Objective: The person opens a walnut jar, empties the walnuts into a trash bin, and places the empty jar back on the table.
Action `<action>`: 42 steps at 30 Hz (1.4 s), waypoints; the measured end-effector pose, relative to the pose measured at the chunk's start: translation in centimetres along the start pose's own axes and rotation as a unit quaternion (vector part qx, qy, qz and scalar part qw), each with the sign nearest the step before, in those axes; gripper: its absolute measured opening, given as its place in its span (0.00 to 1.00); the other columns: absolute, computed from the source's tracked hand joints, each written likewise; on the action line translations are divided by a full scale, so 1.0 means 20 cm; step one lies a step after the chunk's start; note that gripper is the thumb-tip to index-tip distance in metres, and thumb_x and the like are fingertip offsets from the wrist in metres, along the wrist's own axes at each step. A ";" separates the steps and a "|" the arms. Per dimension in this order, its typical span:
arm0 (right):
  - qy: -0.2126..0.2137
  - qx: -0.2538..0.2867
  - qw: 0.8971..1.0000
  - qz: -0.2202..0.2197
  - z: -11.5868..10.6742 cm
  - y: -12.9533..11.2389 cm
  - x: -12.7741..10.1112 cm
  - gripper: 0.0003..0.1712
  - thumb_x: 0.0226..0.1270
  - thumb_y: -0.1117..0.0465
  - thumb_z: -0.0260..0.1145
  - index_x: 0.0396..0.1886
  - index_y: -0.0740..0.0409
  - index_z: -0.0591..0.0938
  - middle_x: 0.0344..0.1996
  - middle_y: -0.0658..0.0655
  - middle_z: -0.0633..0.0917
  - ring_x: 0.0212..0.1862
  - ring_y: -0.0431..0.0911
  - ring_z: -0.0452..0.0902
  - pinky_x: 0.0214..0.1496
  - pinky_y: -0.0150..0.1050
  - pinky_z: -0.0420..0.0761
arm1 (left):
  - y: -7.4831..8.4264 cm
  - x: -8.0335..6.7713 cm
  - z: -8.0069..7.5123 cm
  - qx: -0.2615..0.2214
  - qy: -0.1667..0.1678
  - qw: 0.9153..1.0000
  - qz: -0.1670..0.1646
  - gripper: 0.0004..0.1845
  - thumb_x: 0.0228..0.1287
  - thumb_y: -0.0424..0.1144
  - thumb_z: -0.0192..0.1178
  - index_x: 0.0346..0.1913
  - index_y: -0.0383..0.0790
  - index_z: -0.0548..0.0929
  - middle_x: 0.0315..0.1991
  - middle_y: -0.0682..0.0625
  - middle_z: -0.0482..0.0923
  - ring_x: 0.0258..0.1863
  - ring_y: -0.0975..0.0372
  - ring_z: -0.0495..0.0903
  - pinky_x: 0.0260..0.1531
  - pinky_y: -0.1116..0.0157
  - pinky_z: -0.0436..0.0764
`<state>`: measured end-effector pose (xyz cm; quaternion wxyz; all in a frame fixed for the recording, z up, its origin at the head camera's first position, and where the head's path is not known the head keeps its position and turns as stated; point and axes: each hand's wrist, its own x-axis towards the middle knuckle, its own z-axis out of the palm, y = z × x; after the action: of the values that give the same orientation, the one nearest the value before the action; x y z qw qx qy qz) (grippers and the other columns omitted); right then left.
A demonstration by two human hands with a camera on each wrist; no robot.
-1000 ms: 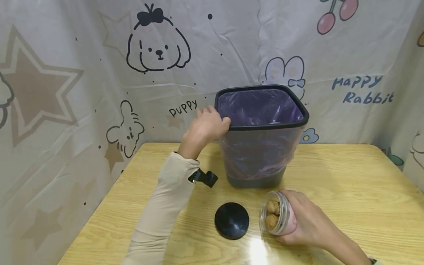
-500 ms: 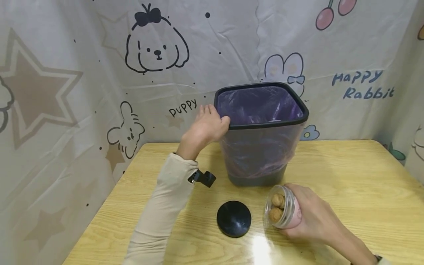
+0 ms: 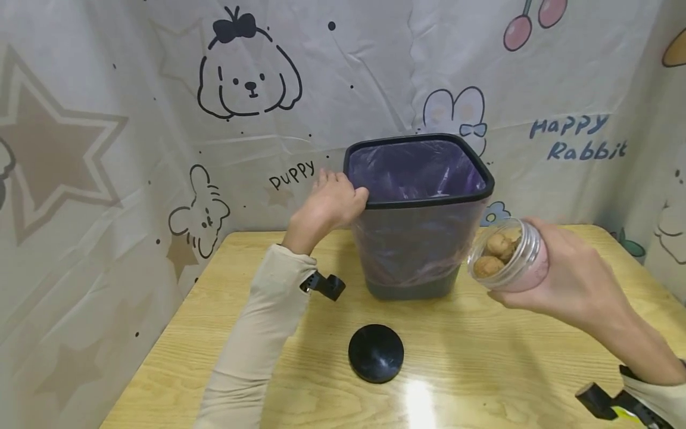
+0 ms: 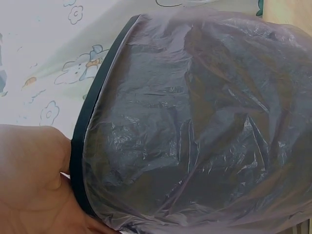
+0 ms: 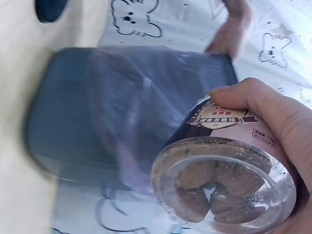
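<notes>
A grey trash can (image 3: 407, 250), lined with a thin purple bag (image 3: 412, 170), stands upright on the table. At the left side of its black rim (image 4: 79, 146), my left hand (image 3: 332, 202) holds on, with the thumb at the front corner. My right hand (image 3: 568, 268) grips a clear plastic jar (image 3: 527, 262) with a pink label, raised right of the can and tilted with its uncovered mouth to the left. Several round brown cookies (image 3: 499, 245) lie inside; some show through the jar's bottom (image 5: 214, 190) in the right wrist view.
A round black lid (image 3: 376, 353) lies on the wooden table (image 3: 257, 357) in front of the can. A white cloth with cartoon drawings (image 3: 252, 137) hangs behind and along the sides. Black straps (image 3: 324, 285) circle both wrists.
My right hand has lifted the jar from low near the table, up and to the right, to about the middle of the can's height. The left hand keeps its place at the rim.
</notes>
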<state>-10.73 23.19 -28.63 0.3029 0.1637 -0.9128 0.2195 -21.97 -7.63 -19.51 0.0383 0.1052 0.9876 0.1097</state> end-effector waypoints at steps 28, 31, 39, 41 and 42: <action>-0.014 -0.129 0.989 0.069 -0.36 -0.10 0.48 0.63 0.29 0.48 0.84 0.65 0.73 0.63 0.49 0.78 0.71 0.47 0.72 0.66 0.44 0.71 0.69 | 0.02 -0.04 0.00 -0.039 -0.028 0.999 0.007 0.38 0.74 0.51 0.34 0.74 0.25 0.41 0.75 0.33 0.35 0.75 0.47 0.30 0.73 0.58 0.38; -0.026 -0.140 0.987 0.072 -0.35 -0.08 0.52 0.64 0.30 0.47 0.83 0.66 0.72 0.62 0.50 0.77 0.71 0.50 0.72 0.64 0.45 0.72 0.67 | 0.03 -0.05 0.02 -0.037 -0.013 0.999 0.002 0.38 0.74 0.50 0.33 0.73 0.24 0.42 0.75 0.32 0.37 0.75 0.46 0.30 0.73 0.57 0.38; -0.040 -0.140 0.987 0.073 -0.33 -0.04 0.57 0.68 0.29 0.48 0.84 0.71 0.64 0.60 0.59 0.76 0.69 0.58 0.72 0.62 0.51 0.77 0.61 | 0.06 -0.07 0.04 -0.042 0.004 0.999 0.000 0.36 0.75 0.48 0.33 0.72 0.21 0.44 0.74 0.30 0.41 0.74 0.43 0.32 0.73 0.55 0.41; -0.038 -0.144 0.986 0.073 -0.32 -0.04 0.58 0.67 0.29 0.50 0.84 0.71 0.64 0.60 0.60 0.76 0.68 0.59 0.72 0.61 0.51 0.79 0.59 | 0.07 -0.07 0.04 -0.044 0.010 0.999 -0.002 0.36 0.75 0.48 0.33 0.72 0.21 0.45 0.74 0.30 0.41 0.74 0.43 0.33 0.73 0.54 0.42; -0.038 -0.148 0.986 0.072 -0.32 -0.04 0.58 0.67 0.29 0.50 0.84 0.71 0.65 0.60 0.60 0.76 0.68 0.59 0.73 0.61 0.51 0.79 0.60 | 0.07 -0.08 0.04 -0.046 0.012 0.999 -0.003 0.36 0.75 0.48 0.33 0.72 0.21 0.45 0.74 0.30 0.41 0.74 0.43 0.33 0.73 0.54 0.42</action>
<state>-16.17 23.77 -16.54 0.2723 0.0586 -0.9555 0.0968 -20.13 -6.41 -19.90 0.0316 0.0990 0.9823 0.1557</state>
